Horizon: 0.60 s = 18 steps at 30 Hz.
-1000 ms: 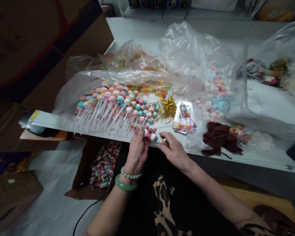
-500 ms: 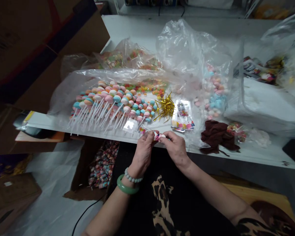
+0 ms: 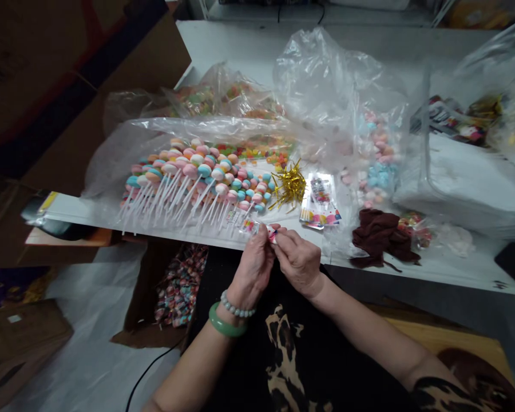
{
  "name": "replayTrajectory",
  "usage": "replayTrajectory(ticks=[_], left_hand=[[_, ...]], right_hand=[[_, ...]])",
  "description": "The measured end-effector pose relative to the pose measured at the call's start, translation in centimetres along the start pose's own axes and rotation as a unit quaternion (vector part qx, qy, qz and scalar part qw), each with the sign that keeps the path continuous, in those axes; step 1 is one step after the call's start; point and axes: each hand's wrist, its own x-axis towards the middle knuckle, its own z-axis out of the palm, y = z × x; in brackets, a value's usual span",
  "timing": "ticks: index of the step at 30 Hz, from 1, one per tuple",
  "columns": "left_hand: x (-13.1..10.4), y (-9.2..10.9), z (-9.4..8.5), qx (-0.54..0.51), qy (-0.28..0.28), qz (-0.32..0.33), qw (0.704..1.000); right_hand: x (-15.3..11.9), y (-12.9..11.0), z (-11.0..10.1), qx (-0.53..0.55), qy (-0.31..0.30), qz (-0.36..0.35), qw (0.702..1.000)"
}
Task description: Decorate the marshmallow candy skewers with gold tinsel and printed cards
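Note:
My left hand (image 3: 254, 260) is closed on a small clear printed candy bag (image 3: 249, 226), whose flat end sticks out to the left. My right hand (image 3: 299, 257) pinches the other side of this bag, its curled fingers against my left thumb. Only a little pink and white shows between the fingertips; the rest is hidden. Left of my hands lie many marshmallow lollipops (image 3: 191, 170) with white sticks pointing toward me. Beyond my hands are gold twist ties (image 3: 289, 186) and a stack of flat printed bags (image 3: 321, 206).
Behind the lollipops lies loose gummy candy (image 3: 278, 159) on plastic. A clear bag of marshmallows (image 3: 380, 177), a brown cloth (image 3: 380, 234) and a clear plastic bin (image 3: 463, 183) are to the right. A large carton (image 3: 146, 63) looms left; an open box of wrapped candy (image 3: 178, 292) stands below.
My right fingers have curled in over the candy bag, covering most of the pink and white candy seen before. The bag's flat end has turned, and its print now shows where glare was.

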Motion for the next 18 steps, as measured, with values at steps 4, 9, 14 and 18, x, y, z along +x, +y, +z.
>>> replayTrajectory(ticks=[4,9,14,18], left_hand=[[-0.1,-0.2,-0.1,-0.005,0.011,-0.045,0.999],[0.0,1.3,-0.7,-0.015,0.008,-0.035,0.999],[-0.3,1.6,-0.5,0.029,0.004,0.01,1.0],[-0.6,1.0,-0.3,0.08,0.024,0.042,0.996]], right_hand=[[0.4,-0.3,-0.6,0.028,-0.022,-0.005,0.999],[0.4,0.3,-2.0,0.154,-0.022,0.026,0.987],[0.3,1.0,-2.0,0.202,-0.027,0.107,0.973],[0.3,1.0,-1.4,0.189,-0.021,0.124,0.974]])
